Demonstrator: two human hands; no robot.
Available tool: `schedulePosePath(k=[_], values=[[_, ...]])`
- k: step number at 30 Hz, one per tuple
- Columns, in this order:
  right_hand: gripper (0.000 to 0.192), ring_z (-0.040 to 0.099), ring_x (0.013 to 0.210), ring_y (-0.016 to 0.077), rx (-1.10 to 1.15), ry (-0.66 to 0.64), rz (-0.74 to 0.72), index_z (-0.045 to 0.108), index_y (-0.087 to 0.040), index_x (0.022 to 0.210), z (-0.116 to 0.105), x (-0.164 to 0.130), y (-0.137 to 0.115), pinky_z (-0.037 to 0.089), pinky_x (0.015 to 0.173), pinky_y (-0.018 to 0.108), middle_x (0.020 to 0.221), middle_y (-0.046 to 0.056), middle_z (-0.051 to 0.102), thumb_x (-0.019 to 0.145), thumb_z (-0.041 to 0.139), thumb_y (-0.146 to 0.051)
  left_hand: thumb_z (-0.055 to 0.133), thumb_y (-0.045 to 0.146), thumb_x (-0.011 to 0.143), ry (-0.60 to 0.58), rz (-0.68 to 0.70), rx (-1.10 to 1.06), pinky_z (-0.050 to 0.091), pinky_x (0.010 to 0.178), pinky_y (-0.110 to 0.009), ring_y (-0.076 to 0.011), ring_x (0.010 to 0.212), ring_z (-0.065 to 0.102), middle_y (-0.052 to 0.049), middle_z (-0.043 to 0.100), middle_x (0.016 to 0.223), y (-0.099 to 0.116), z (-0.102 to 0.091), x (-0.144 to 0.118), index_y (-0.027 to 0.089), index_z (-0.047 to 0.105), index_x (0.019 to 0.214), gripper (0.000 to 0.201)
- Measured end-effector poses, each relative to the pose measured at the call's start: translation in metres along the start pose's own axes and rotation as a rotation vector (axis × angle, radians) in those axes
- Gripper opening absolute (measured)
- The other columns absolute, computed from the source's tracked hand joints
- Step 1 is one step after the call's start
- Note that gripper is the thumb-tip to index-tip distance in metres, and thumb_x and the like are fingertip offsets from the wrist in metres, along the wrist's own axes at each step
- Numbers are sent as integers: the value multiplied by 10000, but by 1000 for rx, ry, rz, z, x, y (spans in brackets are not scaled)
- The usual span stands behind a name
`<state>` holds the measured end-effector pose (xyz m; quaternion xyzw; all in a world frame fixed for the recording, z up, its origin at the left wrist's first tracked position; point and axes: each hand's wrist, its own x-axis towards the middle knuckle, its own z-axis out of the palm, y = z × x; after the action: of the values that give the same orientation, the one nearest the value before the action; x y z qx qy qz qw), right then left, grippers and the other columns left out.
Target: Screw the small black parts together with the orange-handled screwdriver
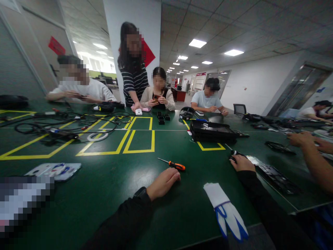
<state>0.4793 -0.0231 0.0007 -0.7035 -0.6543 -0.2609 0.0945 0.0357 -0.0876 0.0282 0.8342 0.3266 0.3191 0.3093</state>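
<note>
My left hand (pixel 164 182) rests on the green table with its fingers loosely curled, just below an orange-and-black screwdriver (pixel 177 165). That screwdriver lies flat, its shaft pointing left. Farther right, my right hand (pixel 242 163) is closed around a dark-handled screwdriver (pixel 234 152), whose thin shaft points up and left. Beside this hand lies an open black device casing (pixel 279 180) with parts showing inside. Between my forearms is a white work glove (pixel 226 210) with blue-edged fingers.
Black casings (pixel 213 131) are stacked beyond my right hand. Tangled cables (pixel 62 130) and a white coil (pixel 97 136) lie left, among yellow tape outlines. A clear bag (pixel 56 171) sits near left. Another person's arm (pixel 312 159) reaches in at right; several people sit across.
</note>
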Motion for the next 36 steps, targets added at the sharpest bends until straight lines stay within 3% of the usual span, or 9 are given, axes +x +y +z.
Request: schedulePosePath(k=[13,20,25,30,33,36], values=[[297,525,856,223,110,51,-49,579,-161,969,0,-4,-2,404,727,324,932,103,589,758,469,-338,184,380,893,-33,-8,58,373,775,-270,-139,799,466,-37,533,831,1,-1,0,176,546,822,421],[546,371,1084,321,70,146,70,487,-148,1133,-2,-1,1,303,869,453,1153,147,470,710,475,-495,182,382,893,-30,-7,65,374,769,-270,-138,791,467,-38,531,825,0,0,0,174,547,823,426],[754,186,1227,361,40,-62,188,304,-253,1299,7,15,7,227,918,522,1377,89,232,673,385,-666,187,380,894,-30,4,61,369,771,-266,-134,794,465,-33,528,830,0,-1,-1,178,542,820,415],[820,231,1227,352,109,-364,214,250,-232,1333,30,36,26,248,938,478,1374,130,241,669,338,-705,185,381,895,-47,1,84,368,765,-268,-135,786,462,-33,529,824,4,-3,0,176,541,823,417],[769,264,1218,340,124,-421,206,303,-209,1316,35,43,28,253,947,461,1353,151,272,703,330,-673,184,386,894,-64,14,116,366,762,-272,-139,790,460,-31,535,822,8,-5,0,177,544,816,424],[693,266,1220,326,164,-401,74,328,-222,1303,26,40,5,257,948,466,1338,141,298,741,327,-627,182,387,894,-72,32,158,365,753,-276,-142,784,462,-31,538,820,10,-6,0,176,545,810,428]])
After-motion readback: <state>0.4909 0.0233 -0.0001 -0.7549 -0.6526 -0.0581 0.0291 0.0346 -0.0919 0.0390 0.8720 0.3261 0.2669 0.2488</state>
